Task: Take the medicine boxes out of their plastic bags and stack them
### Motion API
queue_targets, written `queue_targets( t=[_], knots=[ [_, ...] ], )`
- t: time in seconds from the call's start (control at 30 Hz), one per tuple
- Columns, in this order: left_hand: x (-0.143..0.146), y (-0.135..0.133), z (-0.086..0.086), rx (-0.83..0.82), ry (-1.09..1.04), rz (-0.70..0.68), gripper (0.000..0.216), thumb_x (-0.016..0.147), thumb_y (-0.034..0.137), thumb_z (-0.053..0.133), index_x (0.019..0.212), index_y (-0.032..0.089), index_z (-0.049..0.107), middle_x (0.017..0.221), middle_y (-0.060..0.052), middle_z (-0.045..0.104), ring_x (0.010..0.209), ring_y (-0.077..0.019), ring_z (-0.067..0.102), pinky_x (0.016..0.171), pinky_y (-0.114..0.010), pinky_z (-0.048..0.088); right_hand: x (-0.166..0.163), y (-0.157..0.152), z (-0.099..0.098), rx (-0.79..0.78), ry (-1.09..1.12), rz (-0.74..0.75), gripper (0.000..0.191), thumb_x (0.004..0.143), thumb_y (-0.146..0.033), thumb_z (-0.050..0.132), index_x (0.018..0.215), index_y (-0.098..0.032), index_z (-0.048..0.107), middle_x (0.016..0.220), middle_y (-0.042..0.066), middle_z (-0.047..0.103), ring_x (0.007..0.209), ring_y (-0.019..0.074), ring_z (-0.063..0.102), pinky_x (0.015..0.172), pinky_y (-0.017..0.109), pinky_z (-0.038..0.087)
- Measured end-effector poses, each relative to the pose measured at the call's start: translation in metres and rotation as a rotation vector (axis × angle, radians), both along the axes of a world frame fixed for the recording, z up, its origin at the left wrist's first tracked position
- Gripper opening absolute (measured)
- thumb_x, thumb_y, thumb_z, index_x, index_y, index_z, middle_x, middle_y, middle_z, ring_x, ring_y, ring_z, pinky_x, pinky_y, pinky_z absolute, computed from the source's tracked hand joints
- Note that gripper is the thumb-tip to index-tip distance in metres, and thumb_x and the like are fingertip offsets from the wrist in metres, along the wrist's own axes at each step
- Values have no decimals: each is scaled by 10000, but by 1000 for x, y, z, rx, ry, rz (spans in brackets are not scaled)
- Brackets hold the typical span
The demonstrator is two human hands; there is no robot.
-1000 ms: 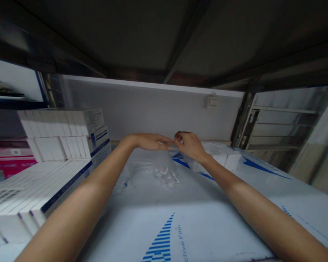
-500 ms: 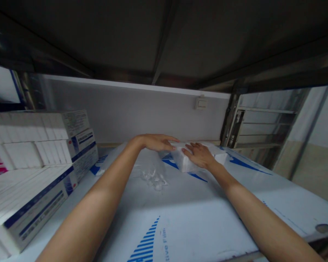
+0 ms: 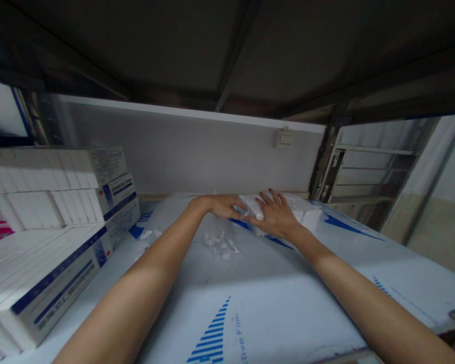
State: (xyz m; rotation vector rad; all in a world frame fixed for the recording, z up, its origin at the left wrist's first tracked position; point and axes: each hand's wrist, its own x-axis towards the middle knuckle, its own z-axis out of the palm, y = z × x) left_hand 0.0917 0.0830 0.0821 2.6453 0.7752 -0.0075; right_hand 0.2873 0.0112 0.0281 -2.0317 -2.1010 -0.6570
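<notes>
A pack of small white boxes rests toward the back of the shelf, with shiny clear plastic film on its left end. My right hand lies over the pack, fingers spread, its thumb stretched toward my other hand. Beside the pack's left end, my left hand has its fingers curled, thumb and forefinger at the edge of the film. Under and in front of my left wrist spreads a crumpled clear plastic bag. The far side of the pack is hidden behind my right hand.
White cartons with blue bands are stacked at left. A dark metal shelf hangs low overhead. Behind stands a pale wall with a switch. Blue-printed film covers the shelf board; a metal upright stands at right.
My left hand has come slightly right and lower, its fingers now at the film by the pack. My right hand's fingers have spread wider and its thumb has reached left. The view has shifted slightly.
</notes>
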Motion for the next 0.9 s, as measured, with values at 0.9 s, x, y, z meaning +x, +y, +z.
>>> queue_targets(
  t=[0.9],
  knots=[
    [-13, -9, 34, 70, -41, -83, 717, 673, 408, 791, 1341, 260, 574, 1356, -54, 611, 1222, -241, 562, 988, -292, 444, 50, -27, 54, -542, 569, 508, 967, 593, -318, 777, 1484, -194, 422, 1414, 116, 562, 1277, 299, 536, 1086, 417, 401]
  ],
)
